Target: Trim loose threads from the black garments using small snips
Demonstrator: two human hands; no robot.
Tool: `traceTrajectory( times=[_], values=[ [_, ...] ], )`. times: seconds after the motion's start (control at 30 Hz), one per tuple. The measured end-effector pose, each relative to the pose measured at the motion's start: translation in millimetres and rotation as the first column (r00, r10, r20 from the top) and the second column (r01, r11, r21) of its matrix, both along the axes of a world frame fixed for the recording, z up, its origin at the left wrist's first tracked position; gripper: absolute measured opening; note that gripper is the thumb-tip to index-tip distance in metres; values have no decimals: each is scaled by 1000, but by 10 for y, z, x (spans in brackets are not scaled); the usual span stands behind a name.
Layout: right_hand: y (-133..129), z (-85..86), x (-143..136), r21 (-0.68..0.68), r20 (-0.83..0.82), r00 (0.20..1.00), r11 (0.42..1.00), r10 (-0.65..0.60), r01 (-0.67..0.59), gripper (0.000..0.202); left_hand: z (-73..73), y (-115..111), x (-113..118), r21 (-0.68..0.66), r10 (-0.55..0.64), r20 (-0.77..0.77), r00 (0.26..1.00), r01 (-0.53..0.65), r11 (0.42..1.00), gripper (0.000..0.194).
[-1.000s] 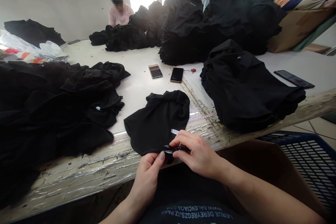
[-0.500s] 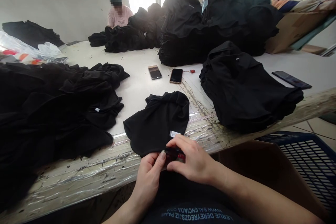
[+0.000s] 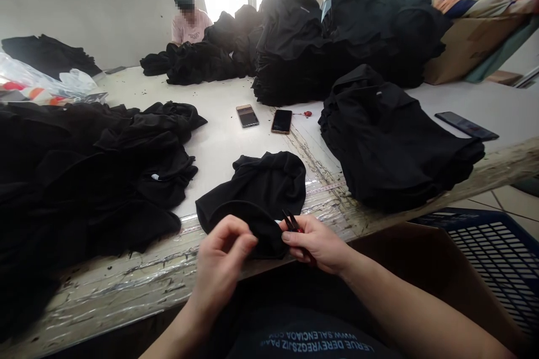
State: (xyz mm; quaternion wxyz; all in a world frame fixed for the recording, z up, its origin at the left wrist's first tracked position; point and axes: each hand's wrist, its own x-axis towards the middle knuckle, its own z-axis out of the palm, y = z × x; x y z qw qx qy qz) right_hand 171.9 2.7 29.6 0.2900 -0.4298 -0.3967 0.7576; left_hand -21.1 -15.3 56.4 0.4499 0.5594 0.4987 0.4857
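A black garment lies bunched at the table's front edge, its near rim lifted into a fold, with part of a white label showing. My right hand is wrapped round thread snips with dark blades and red on the handle, blades pointing up and slightly apart; its fingers also touch the garment beside the label. My left hand is raised over the garment's near left part, thumb and forefinger pinched together. Whatever that pinch holds, if anything, is too small to make out.
Loose black garments are heaped at left; a neat black stack stands at right. Two phones lie mid-table, another phone at far right. Behind are tall black piles and a seated person. A blue crate stands below right.
My left hand has left the garment's near edge and moved left and up. My right hand has turned, bringing the snips' blades upright into view. The garment's near edge has folded up.
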Motion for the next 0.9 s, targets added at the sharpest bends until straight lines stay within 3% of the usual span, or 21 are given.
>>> traceTrajectory(
  times=[0.13,0.23,0.3,0.43,0.53,0.63,0.7,0.8,0.9],
  values=[
    [5,12,5,214,105,990,970,98,-119,11,-151,-1,156,125,-94,-298,950,136,983,22],
    [24,-13,21,324,164,979,932,117,-166,9,-265,50,230,179,-97,-339,936,165,970,5],
    [37,-49,35,313,172,977,933,126,-176,8,-307,82,250,153,-84,-314,946,138,979,12],
    [67,-109,60,178,124,983,971,136,-157,6,-367,128,275,-154,-97,-169,981,71,986,27],
    [101,-126,80,107,120,980,979,161,-174,10,-454,155,315,-368,-87,94,992,116,922,33],
    [133,-147,99,146,214,962,969,167,-200,12,-544,172,361,-452,-35,298,954,174,875,36],
    [141,-162,117,317,403,912,922,80,-221,12,-577,177,388,-475,0,350,937,177,862,37],
    [124,-144,159,606,650,721,737,-241,-300,17,-583,181,423,-493,43,360,932,150,857,36],
    [73,-40,212,672,712,579,624,-397,-399,26,-564,179,458,-479,43,324,945,125,869,36]
  ],
)
